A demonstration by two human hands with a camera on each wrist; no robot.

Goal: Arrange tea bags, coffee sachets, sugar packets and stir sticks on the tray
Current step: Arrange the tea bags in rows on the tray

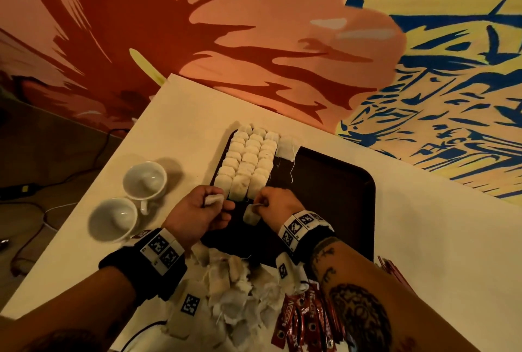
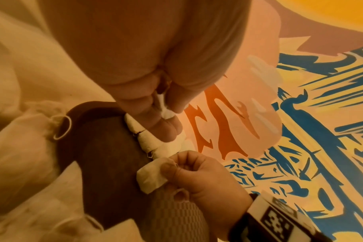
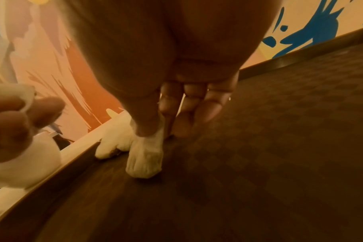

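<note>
Over the dark tray on the desk, the right hand pinched a light, soft, easily torn tea bag by its top edge, while the left hand clasped another tea bag beside 3 neat rows.

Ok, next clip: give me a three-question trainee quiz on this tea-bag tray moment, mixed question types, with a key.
1. True or false: the right hand pinches a tea bag over the tray.
2. Multiple choice: where are the red coffee sachets? A) on the tray; B) off the tray, at the table's near edge; C) in a cup.
3. Short answer: how many cups stand left of the tray, and which way up?

Key:
1. True; the left hand holds another tea bag.
2. B.
3. Two, upright, side by side.
</note>
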